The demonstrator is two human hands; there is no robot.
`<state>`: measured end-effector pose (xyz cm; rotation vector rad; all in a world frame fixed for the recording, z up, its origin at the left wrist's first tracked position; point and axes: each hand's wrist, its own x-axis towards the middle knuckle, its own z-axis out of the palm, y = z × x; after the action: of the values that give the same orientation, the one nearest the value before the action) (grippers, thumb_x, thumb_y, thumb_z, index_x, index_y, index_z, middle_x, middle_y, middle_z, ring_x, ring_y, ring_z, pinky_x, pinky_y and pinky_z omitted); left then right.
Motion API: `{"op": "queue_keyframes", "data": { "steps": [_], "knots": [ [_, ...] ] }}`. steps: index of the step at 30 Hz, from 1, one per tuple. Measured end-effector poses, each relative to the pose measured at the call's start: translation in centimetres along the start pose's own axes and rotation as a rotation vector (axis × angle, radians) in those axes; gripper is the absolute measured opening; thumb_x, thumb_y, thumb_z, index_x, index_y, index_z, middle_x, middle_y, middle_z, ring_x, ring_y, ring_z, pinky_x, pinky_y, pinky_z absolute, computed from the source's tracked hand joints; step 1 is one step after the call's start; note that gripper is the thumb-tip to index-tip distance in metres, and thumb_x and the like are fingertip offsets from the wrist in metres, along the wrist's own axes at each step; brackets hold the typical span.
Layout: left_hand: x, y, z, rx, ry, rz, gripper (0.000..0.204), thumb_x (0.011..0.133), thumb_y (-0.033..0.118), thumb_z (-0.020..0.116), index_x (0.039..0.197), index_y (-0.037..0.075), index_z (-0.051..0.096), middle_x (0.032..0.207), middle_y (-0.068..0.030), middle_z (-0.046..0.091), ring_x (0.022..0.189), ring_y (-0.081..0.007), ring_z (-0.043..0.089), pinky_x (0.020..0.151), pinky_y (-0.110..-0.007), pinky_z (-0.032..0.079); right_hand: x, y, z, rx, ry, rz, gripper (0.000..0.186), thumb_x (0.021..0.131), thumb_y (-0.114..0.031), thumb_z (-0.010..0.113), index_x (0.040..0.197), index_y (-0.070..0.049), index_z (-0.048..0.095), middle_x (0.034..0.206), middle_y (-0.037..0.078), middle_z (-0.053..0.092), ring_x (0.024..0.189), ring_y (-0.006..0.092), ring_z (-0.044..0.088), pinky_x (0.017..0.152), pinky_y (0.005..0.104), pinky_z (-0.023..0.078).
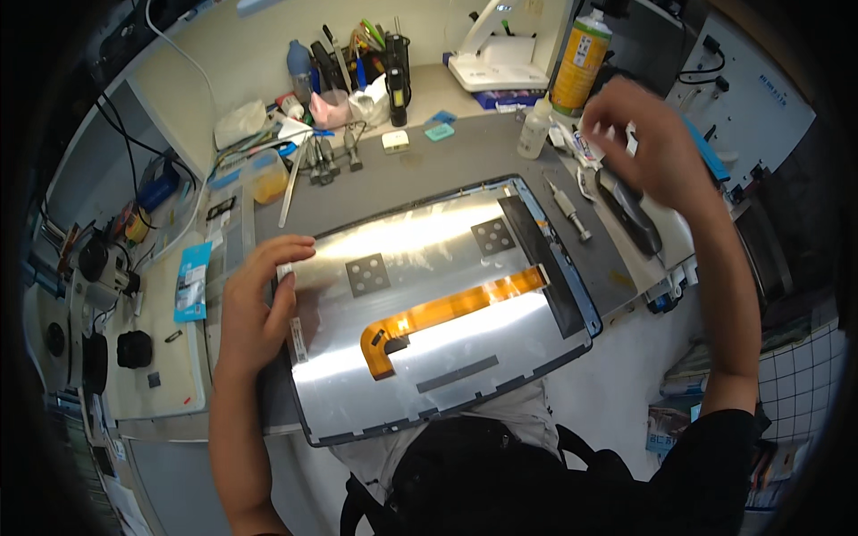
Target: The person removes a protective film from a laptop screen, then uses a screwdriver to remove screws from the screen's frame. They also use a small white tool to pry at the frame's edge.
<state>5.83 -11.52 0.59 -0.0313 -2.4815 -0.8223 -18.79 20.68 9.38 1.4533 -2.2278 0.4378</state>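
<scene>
A large tablet [331, 326] with a bare silver metal back lies tilted over the desk's front edge, its near side above my lap. Across the metal runs an orange ribbon flex cable [447, 313], bent near its left end. My left hand [253, 304] grips the tablet's left edge, thumb by the metal and fingers toward the upper corner. Raised at the right, my right hand [645, 143] has loosely curved fingers apart, with nothing visible in it. Below that hand are a white tube [576, 147] and a dark-handled tool [630, 210].
A screwdriver-like silver tool [568, 207] lies right of the tablet. Behind stand a small clear bottle [534, 129], a yellow can [581, 67] and a pen holder [398, 76]. Small metal tools [322, 161] and a tub [268, 177] sit at left, near a blue packet [192, 281].
</scene>
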Motion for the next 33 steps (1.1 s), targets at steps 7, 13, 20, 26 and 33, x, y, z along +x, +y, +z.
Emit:
{"op": "queue_keyframes", "data": {
  "steps": [7, 13, 20, 26, 33],
  "knots": [
    [0.1, -0.7, 0.7, -0.063, 0.022, -0.057, 0.028, 0.081, -0.008, 0.047, 0.103, -0.001, 0.064, 0.114, -0.0143, 0.067, 0.109, -0.0266, 0.063, 0.097, -0.033, 0.045, -4.4, -1.7, 3.8, 0.036, -0.148, -0.063, 0.008, 0.081, -0.011, 0.073, 0.084, -0.009, 0.065, 0.083, 0.002, 0.059, 0.069, 0.0182, 0.062, 0.059, 0.0316, 0.049],
    [-0.3, -1.8, 0.6, -0.078, 0.059, -0.031, 0.028, 0.083, -0.009, 0.046, 0.102, -0.002, 0.065, 0.114, -0.0154, 0.066, 0.109, -0.0251, 0.062, 0.098, -0.033, 0.044, -5.3, -1.8, 3.8, 0.046, -0.184, -0.084, 0.011, 0.080, -0.016, 0.074, 0.080, -0.010, 0.066, 0.081, 0.002, 0.058, 0.069, 0.0196, 0.062, 0.060, 0.0332, 0.049],
    [-0.5, -1.8, 1.5, -0.095, 0.057, -0.078, 0.026, 0.088, -0.007, 0.045, 0.104, -0.001, 0.065, 0.116, -0.0144, 0.065, 0.110, -0.0226, 0.060, 0.099, -0.032, 0.043, -6.6, -1.5, 3.3, 0.026, -0.288, -0.078, 0.015, 0.081, -0.020, 0.073, 0.078, -0.011, 0.061, 0.084, 0.001, 0.057, 0.068, 0.0194, 0.061, 0.059, 0.0344, 0.048],
    [-0.7, -1.3, 0.8, -0.057, 0.056, -0.030, 0.021, 0.091, -0.004, 0.049, 0.103, 0.000, 0.065, 0.113, -0.0143, 0.065, 0.109, -0.0223, 0.060, 0.097, -0.034, 0.043, -7.6, -0.9, 4.5, 0.113, -0.088, -0.159, 0.018, 0.074, -0.014, 0.078, 0.081, -0.011, 0.061, 0.083, 0.001, 0.059, 0.066, 0.0176, 0.062, 0.056, 0.0301, 0.048],
    [6.2, 7.0, 4.3, 0.080, -0.382, 0.337, 0.013, 0.075, 0.003, 0.074, 0.085, 0.005, 0.067, 0.087, -0.0077, 0.066, 0.078, -0.0219, 0.065, 0.066, -0.032, 0.050, -10.4, -1.2, 4.7, 0.308, -0.001, -0.083, 0.018, 0.073, -0.008, 0.078, 0.084, -0.009, 0.063, 0.081, 0.004, 0.060, 0.063, 0.0169, 0.061, 0.053, 0.0275, 0.047]
  ]
}}
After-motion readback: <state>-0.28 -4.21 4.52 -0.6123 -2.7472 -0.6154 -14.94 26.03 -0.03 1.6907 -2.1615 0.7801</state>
